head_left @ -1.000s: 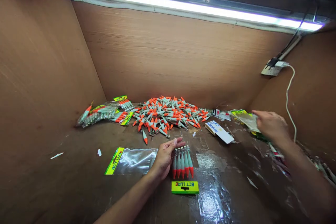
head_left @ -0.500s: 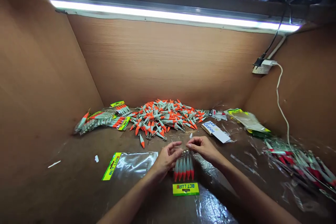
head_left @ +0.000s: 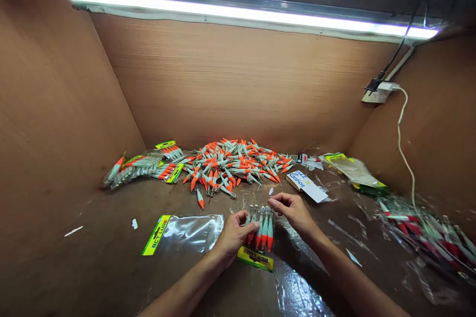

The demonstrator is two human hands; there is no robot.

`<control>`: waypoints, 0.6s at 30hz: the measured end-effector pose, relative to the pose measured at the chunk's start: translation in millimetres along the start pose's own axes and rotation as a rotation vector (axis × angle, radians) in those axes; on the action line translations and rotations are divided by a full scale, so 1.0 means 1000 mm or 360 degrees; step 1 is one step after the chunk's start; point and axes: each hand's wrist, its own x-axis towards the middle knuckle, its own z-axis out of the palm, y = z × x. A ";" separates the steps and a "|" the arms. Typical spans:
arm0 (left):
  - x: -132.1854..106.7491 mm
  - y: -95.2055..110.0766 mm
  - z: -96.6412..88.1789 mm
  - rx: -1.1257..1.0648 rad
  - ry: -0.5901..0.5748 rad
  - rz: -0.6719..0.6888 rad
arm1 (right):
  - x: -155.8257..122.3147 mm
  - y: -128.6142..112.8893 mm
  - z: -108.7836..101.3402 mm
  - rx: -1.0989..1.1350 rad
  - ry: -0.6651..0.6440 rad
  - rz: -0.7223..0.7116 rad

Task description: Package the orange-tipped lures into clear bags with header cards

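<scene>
My left hand (head_left: 235, 235) grips a clear bag of fishing lures (head_left: 265, 233), with its thumb across the front. Several grey lures with red-orange tips lie side by side inside, hooks toward the far end, and a yellow-green header card (head_left: 255, 258) faces me upside down. At the bag's far right corner my right hand (head_left: 292, 209) is closed in a pinch; what lies between its fingertips is too small to make out. An unfilled clear bag with a yellow header (head_left: 156, 235) lies flat to the left of my hands.
A large heap of loose lures (head_left: 230, 166) lies against the back panel. Filled packets (head_left: 143, 171) are at the back left. A handwritten white card (head_left: 307, 185), stacked bags (head_left: 353, 171) and wrapped red-tipped lures (head_left: 427, 237) lie to the right. A white cable (head_left: 399, 129) hangs there.
My left hand has shifted its grip onto the front of the bag, which is now tilted with its header moved left. A pale strip now shows beside my right forearm.
</scene>
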 end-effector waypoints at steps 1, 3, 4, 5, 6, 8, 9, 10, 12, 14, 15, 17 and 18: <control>-0.002 0.001 0.000 -0.0050 -0.0029 -0.0038 | 0.000 0.002 0.000 -0.0028 0.0018 -0.0010; -0.002 0.005 -0.003 -0.0162 -0.0148 -0.0136 | -0.001 0.004 -0.002 -0.0039 0.0020 -0.0018; -0.001 0.008 -0.005 -0.0202 -0.0205 -0.0172 | -0.001 0.005 -0.002 -0.0026 0.0001 -0.0012; 0.002 0.012 -0.006 -0.0214 -0.0245 -0.0188 | -0.001 0.005 -0.003 -0.0008 -0.0033 0.0003; 0.005 0.016 -0.008 -0.0207 -0.0259 -0.0188 | -0.002 0.005 -0.004 0.0012 -0.0076 0.0021; 0.015 0.024 -0.011 -0.0154 -0.0241 -0.0179 | -0.002 0.004 -0.005 0.0045 -0.0162 0.0043; 0.021 0.027 -0.012 -0.0118 -0.0233 -0.0186 | -0.002 0.004 -0.004 0.0063 -0.0187 0.0051; 0.027 0.029 -0.012 -0.0087 -0.0230 -0.0202 | -0.002 0.004 -0.004 0.0084 -0.0195 0.0062; 0.036 0.031 -0.012 -0.0047 -0.0214 -0.0236 | 0.000 0.004 -0.003 0.0125 -0.0197 0.0102; 0.042 0.030 -0.010 -0.0024 -0.0175 -0.0267 | 0.003 0.006 -0.003 0.0111 -0.0243 0.0138; 0.043 0.028 -0.009 -0.0017 -0.0155 -0.0278 | 0.005 0.008 -0.003 0.0078 -0.0280 0.0140; 0.043 0.025 -0.007 0.0004 -0.0131 -0.0288 | 0.010 0.011 -0.003 -0.0005 -0.0349 0.0125; 0.042 0.024 -0.007 0.0023 -0.0127 -0.0283 | 0.012 0.012 -0.003 -0.0041 -0.0373 0.0113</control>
